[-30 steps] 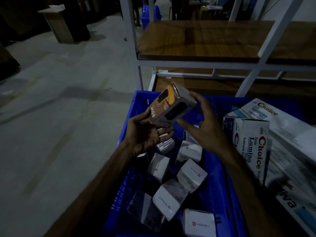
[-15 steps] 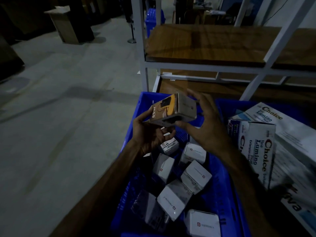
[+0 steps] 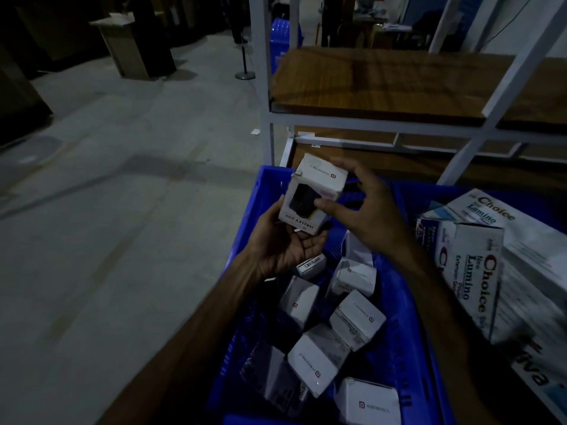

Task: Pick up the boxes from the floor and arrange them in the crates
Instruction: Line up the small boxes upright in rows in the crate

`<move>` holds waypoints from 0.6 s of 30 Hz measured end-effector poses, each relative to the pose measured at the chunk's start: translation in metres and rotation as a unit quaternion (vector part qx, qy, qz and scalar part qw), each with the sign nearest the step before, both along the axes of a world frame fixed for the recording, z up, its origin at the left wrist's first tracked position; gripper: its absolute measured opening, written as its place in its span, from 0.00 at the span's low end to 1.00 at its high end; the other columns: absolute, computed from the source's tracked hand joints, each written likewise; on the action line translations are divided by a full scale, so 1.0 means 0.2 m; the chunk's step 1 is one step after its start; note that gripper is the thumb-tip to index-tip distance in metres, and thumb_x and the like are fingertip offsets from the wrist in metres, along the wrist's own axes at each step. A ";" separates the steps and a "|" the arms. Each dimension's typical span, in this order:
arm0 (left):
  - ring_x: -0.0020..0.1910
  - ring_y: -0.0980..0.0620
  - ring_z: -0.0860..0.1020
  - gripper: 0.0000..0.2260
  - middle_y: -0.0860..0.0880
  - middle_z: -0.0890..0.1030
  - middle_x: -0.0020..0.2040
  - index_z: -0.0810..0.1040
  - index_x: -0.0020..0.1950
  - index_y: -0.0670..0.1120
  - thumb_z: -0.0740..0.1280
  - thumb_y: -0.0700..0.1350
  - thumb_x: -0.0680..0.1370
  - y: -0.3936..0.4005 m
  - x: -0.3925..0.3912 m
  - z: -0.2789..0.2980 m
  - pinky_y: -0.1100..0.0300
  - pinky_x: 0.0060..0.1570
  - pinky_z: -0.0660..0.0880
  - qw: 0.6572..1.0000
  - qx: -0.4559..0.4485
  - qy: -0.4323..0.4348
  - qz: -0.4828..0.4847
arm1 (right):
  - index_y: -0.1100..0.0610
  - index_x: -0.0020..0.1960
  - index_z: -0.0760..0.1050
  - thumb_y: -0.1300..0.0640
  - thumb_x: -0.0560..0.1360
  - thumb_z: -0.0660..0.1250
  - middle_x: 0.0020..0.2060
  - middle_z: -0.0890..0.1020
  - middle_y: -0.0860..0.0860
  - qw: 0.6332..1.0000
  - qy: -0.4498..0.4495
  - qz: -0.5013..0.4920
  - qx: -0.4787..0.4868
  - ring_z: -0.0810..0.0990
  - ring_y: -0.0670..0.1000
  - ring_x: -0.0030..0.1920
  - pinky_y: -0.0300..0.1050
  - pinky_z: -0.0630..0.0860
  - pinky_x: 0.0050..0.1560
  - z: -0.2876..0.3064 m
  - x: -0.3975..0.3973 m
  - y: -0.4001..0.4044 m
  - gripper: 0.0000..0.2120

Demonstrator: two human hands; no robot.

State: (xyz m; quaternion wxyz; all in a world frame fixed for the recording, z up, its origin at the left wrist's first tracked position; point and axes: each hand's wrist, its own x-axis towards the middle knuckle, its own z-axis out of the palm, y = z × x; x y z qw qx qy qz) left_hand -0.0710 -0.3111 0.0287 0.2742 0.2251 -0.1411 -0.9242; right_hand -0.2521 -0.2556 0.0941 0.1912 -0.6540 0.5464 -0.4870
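Both hands hold 1 small white box (image 3: 316,194) above the far left corner of the blue crate (image 3: 408,317). The left hand (image 3: 285,243) lies palm up under the box's lower end, fingers curled up around the bottom edge where the lettering sits, and the right hand (image 3: 365,216) pinches the upper right side, thumb pressed on the printed front face and the other fingers reaching round the top and back. The box is tilted, its top end pointing away from the person, with a dark product picture on the front and a scuffed, slightly torn top corner. By the look of it this is thin retail cardboard: light, stiff enough along the edges, but easy to dent on the broad faces and already weak at that worn corner. A grip across 2 opposite side walls near the middle seems safest, well away from the flap end, which might pop open under a squeeze. The printed surface looks smooth, so it could slide in a loose pinch. Below, several similar white boxes (image 3: 357,319) lie jumbled at odd angles in the crate, and larger Choice Lumino cartons (image 3: 472,271) stand to the right. Setting this one down flat likely needs a gap cleared among them
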 end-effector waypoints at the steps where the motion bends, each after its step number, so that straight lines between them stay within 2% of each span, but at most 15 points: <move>1: 0.55 0.37 0.81 0.33 0.33 0.80 0.62 0.81 0.67 0.36 0.62 0.65 0.82 0.00 0.00 0.00 0.45 0.57 0.80 1.000 0.001 -0.004 0.007 | 0.50 0.73 0.70 0.54 0.73 0.78 0.69 0.76 0.49 1.000 -0.001 0.000 -0.001 0.75 0.45 0.68 0.40 0.81 0.60 -0.01 0.00 0.00 0.31; 3: 0.55 0.36 0.81 0.36 0.34 0.79 0.63 0.75 0.73 0.38 0.65 0.67 0.79 -0.01 0.01 0.01 0.44 0.57 0.80 0.999 -0.011 -0.015 0.027 | 0.49 0.74 0.69 0.53 0.73 0.78 0.69 0.75 0.48 1.000 0.000 -0.005 -0.004 0.75 0.44 0.68 0.41 0.81 0.60 -0.03 -0.01 0.01 0.33; 5: 0.54 0.36 0.81 0.39 0.34 0.79 0.63 0.73 0.73 0.38 0.66 0.69 0.77 -0.02 0.03 0.02 0.44 0.56 0.80 0.998 -0.038 -0.028 0.049 | 0.46 0.78 0.65 0.53 0.73 0.78 0.71 0.73 0.46 1.000 -0.004 -0.016 0.002 0.73 0.41 0.69 0.36 0.80 0.59 -0.04 -0.02 0.03 0.38; 8: 0.51 0.39 0.81 0.32 0.36 0.79 0.60 0.80 0.67 0.40 0.65 0.67 0.79 -0.04 0.05 0.04 0.46 0.54 0.81 0.987 -0.090 -0.078 0.108 | 0.44 0.78 0.60 0.55 0.72 0.79 0.70 0.71 0.40 0.998 -0.043 -0.015 0.050 0.74 0.30 0.63 0.30 0.79 0.53 -0.06 -0.04 0.06 0.42; 10: 0.56 0.39 0.81 0.23 0.38 0.79 0.61 0.82 0.64 0.42 0.66 0.60 0.81 -0.03 0.05 0.06 0.45 0.57 0.81 0.976 -0.145 -0.103 0.125 | 0.45 0.76 0.62 0.55 0.71 0.80 0.64 0.73 0.36 0.993 -0.035 0.001 0.111 0.76 0.27 0.56 0.29 0.79 0.49 -0.10 -0.05 0.07 0.40; 12: 0.64 0.39 0.80 0.17 0.39 0.79 0.65 0.78 0.70 0.45 0.67 0.49 0.82 -0.03 0.03 0.06 0.43 0.60 0.81 0.953 -0.239 -0.138 0.122 | 0.47 0.74 0.65 0.52 0.70 0.81 0.59 0.77 0.37 0.984 -0.040 0.007 0.173 0.79 0.31 0.53 0.33 0.80 0.47 -0.15 -0.04 0.07 0.38; 14: 0.66 0.40 0.80 0.23 0.39 0.78 0.69 0.73 0.76 0.48 0.69 0.41 0.80 -0.03 0.01 0.05 0.45 0.56 0.82 0.927 -0.308 -0.162 0.139 | 0.47 0.71 0.67 0.49 0.69 0.81 0.58 0.79 0.41 0.977 -0.054 -0.004 0.207 0.81 0.38 0.54 0.36 0.79 0.48 -0.20 -0.02 0.06 0.36; 16: 0.65 0.43 0.82 0.27 0.41 0.80 0.68 0.72 0.76 0.47 0.71 0.36 0.77 -0.04 0.01 0.06 0.47 0.55 0.83 0.904 -0.351 -0.188 0.155 | 0.47 0.69 0.68 0.48 0.69 0.82 0.58 0.79 0.42 0.973 -0.049 -0.011 0.225 0.80 0.44 0.59 0.36 0.76 0.49 -0.24 -0.02 0.05 0.34; 18: 0.64 0.46 0.83 0.27 0.44 0.82 0.66 0.73 0.75 0.47 0.73 0.34 0.77 -0.05 0.03 0.06 0.46 0.57 0.83 0.873 -0.403 -0.225 0.158 | 0.46 0.72 0.66 0.49 0.69 0.81 0.63 0.77 0.44 0.973 -0.042 -0.009 0.225 0.76 0.48 0.66 0.41 0.76 0.57 -0.25 -0.02 0.04 0.37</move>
